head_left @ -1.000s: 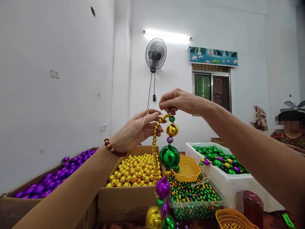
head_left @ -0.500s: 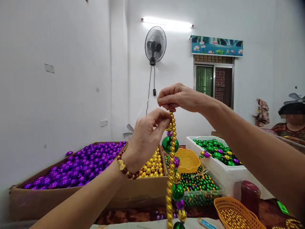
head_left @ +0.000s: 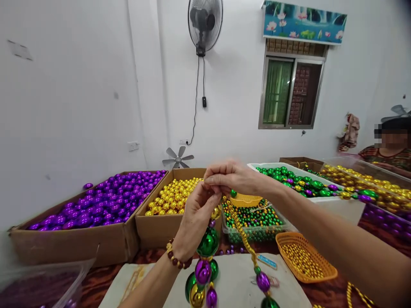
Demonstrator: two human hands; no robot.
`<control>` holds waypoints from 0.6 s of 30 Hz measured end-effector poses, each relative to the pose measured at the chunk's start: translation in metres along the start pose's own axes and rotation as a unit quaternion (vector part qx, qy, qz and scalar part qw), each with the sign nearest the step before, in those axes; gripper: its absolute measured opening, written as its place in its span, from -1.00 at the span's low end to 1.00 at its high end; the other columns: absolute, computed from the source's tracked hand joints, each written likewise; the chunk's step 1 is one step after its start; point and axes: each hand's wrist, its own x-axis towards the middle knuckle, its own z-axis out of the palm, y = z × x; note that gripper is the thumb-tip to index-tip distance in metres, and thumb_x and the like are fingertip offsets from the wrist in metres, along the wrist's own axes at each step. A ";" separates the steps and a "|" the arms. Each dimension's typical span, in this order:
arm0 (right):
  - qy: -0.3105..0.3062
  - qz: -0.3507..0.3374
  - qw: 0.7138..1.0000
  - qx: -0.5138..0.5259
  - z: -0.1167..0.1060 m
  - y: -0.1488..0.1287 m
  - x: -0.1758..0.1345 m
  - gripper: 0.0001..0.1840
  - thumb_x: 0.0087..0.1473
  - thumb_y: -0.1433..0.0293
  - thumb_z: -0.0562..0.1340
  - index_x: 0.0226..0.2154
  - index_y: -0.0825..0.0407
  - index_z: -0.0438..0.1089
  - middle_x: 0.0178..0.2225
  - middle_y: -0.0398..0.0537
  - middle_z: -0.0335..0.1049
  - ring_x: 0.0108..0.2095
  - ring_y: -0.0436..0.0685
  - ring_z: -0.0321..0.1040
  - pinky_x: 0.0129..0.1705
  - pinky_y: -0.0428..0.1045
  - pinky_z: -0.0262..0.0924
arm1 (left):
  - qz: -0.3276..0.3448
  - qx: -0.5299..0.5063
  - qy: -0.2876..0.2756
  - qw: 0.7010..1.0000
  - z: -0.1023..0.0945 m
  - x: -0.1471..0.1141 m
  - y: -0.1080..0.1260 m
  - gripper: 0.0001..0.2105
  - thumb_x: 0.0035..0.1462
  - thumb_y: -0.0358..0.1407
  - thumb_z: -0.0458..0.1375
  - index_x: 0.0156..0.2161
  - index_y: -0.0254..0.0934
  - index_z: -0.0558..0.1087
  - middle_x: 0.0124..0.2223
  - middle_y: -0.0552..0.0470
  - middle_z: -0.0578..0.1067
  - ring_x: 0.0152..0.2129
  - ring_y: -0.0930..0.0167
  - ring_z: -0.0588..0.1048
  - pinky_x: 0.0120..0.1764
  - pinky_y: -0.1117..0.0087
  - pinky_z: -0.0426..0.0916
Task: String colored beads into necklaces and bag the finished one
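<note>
Your left hand (head_left: 198, 207) and right hand (head_left: 236, 177) meet above the mat (head_left: 173, 288), fingertips touching. Your left thumb and forefinger are pinched, with hardly any gap, on the top of the strand (head_left: 208, 241). Your right thumb and fingers are pinched just as tightly at the same spot and slightly blurred; you have the strand's top in both grips, but your fingers hide exactly which bit each one holds.

The strand hangs in two lengths. Under your left hand come big green, purple and gold balls; under your right, a run of small gold beads slants down over the mat's far edge to a purple ball and a green one.

A bracelet (head_left: 175, 261) circles your left wrist. Loose purple beads (head_left: 231, 250) lie on the table (head_left: 91, 291) along the mat's far edge, and a blue strip (head_left: 267, 261) lies near its far right corner. Just beside the mat's right edge is the orange basket (head_left: 329, 272) of gold beads.

Beyond the mat, from left to right, are the purple-ball box (head_left: 70, 248), the gold-ball box (head_left: 160, 231), the clear tub (head_left: 253, 236) of small mixed beads and the foam box (head_left: 340, 209) of mostly green balls.
</note>
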 end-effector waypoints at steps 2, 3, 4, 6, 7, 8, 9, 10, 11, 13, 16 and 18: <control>0.020 0.022 0.999 0.028 0.016 0.016 -0.006 -0.82 0.16 0.45 0.16 -0.45 0.08 0.41 -0.57 -0.24 0.27 -0.55 -0.08 0.17 -0.54 -0.17 0.09 | -0.039 0.014 0.015 0.999 -0.006 -0.014 -0.012 -0.94 0.19 -0.30 0.14 -0.25 -0.23 0.41 -0.22 0.06 0.47 -0.32 0.44 0.41 -0.25 0.48 0.33; 0.026 0.038 0.998 0.052 0.024 0.024 -0.008 -0.83 0.14 0.46 0.18 -0.47 0.08 0.42 -0.57 -0.24 0.28 -0.55 -0.08 0.18 -0.54 -0.17 0.09 | -0.061 0.020 0.021 0.998 -0.010 -0.020 -0.018 -0.94 0.19 -0.30 0.14 -0.25 -0.23 0.41 -0.25 0.07 0.46 -0.37 0.46 0.40 -0.31 0.49 0.32; 0.030 0.057 0.995 0.081 0.033 0.033 -0.009 -0.83 0.12 0.48 0.20 -0.48 0.08 0.42 -0.58 -0.24 0.29 -0.56 -0.09 0.18 -0.55 -0.18 0.09 | -0.084 0.024 0.024 0.996 -0.014 -0.027 -0.023 -0.94 0.18 -0.30 0.14 -0.26 -0.23 0.41 -0.27 0.07 0.45 -0.43 0.48 0.39 -0.35 0.50 0.31; 0.030 0.098 0.984 0.145 0.050 0.053 -0.011 -0.83 0.10 0.49 0.22 -0.51 0.08 0.43 -0.60 -0.24 0.31 -0.59 -0.10 0.20 -0.58 -0.19 0.09 | -0.136 0.018 0.023 0.990 -0.023 -0.040 -0.034 -0.93 0.16 -0.29 0.15 -0.29 -0.24 0.41 -0.29 0.07 0.45 -0.50 0.50 0.37 -0.39 0.48 0.30; 0.031 0.116 0.977 0.178 0.059 0.064 -0.010 -0.83 0.09 0.49 0.23 -0.52 0.08 0.43 -0.61 -0.24 0.32 -0.61 -0.10 0.20 -0.60 -0.19 0.09 | -0.164 0.010 0.022 0.986 -0.028 -0.047 -0.039 -0.93 0.14 -0.29 0.17 -0.31 -0.25 0.41 -0.31 0.07 0.46 -0.52 0.50 0.37 -0.41 0.48 0.30; 0.033 0.133 0.968 0.208 0.069 0.076 -0.010 -0.83 0.08 0.49 0.24 -0.52 0.08 0.43 -0.61 -0.24 0.33 -0.63 -0.11 0.21 -0.62 -0.20 0.09 | -0.195 0.001 0.025 0.981 -0.034 -0.054 -0.045 -0.92 0.13 -0.29 0.18 -0.33 -0.25 0.41 -0.34 0.08 0.46 -0.55 0.50 0.37 -0.42 0.48 0.30; 0.038 0.148 0.960 0.235 0.080 0.087 -0.009 -0.85 0.08 0.47 0.25 -0.51 0.09 0.43 -0.62 -0.24 0.34 -0.65 -0.12 0.21 -0.63 -0.21 0.10 | -0.228 -0.010 0.034 0.973 -0.041 -0.060 -0.051 -0.91 0.11 -0.28 0.19 -0.34 -0.25 0.40 -0.38 0.09 0.46 -0.57 0.51 0.37 -0.45 0.49 0.29; 0.044 0.161 0.951 0.260 0.090 0.100 -0.007 -0.87 0.07 0.45 0.26 -0.50 0.09 0.44 -0.63 -0.23 0.35 -0.66 -0.12 0.21 -0.63 -0.21 0.11 | -0.261 -0.021 0.049 0.964 -0.048 -0.068 -0.058 -0.90 0.09 -0.28 0.20 -0.36 -0.25 0.40 -0.44 0.10 0.45 -0.60 0.51 0.36 -0.49 0.51 0.26; 0.052 0.175 0.940 0.287 0.102 0.112 -0.006 -0.88 0.06 0.43 0.27 -0.48 0.09 0.44 -0.63 -0.22 0.37 -0.67 -0.12 0.23 -0.62 -0.21 0.14 | -0.292 -0.031 0.068 0.954 -0.055 -0.075 -0.064 -0.89 0.08 -0.27 0.21 -0.37 -0.25 0.39 -0.50 0.11 0.44 -0.63 0.52 0.35 -0.52 0.53 0.23; 0.073 0.203 0.914 0.343 0.126 0.137 -0.003 -0.86 0.02 0.35 0.32 -0.46 0.10 0.43 -0.60 -0.19 0.41 -0.66 -0.11 0.28 -0.57 -0.18 0.24 | -0.343 -0.050 0.106 0.932 -0.070 -0.090 -0.078 -0.85 0.07 -0.23 0.22 -0.38 -0.25 0.38 -0.58 0.13 0.41 -0.66 0.52 0.35 -0.56 0.55 0.19; 0.122 0.239 0.872 0.409 0.158 0.168 -0.002 -0.75 -0.03 0.24 0.36 -0.43 0.10 0.42 -0.52 -0.13 0.47 -0.59 -0.06 0.40 -0.46 -0.11 0.35 | -0.380 -0.072 0.157 0.909 -0.091 -0.109 -0.093 -0.81 0.03 -0.21 0.25 -0.41 -0.27 0.38 -0.58 0.11 0.42 -0.66 0.52 0.39 -0.57 0.55 0.20; 0.159 0.257 0.849 0.433 0.174 0.180 -0.004 -0.73 -0.03 0.21 0.36 -0.41 0.09 0.41 -0.48 -0.09 0.50 -0.53 -0.02 0.46 -0.40 -0.09 0.38 | -0.386 -0.079 0.182 0.901 -0.103 -0.117 -0.099 -0.80 -0.01 -0.23 0.28 -0.42 -0.29 0.38 -0.56 0.11 0.43 -0.66 0.52 0.40 -0.57 0.55 0.22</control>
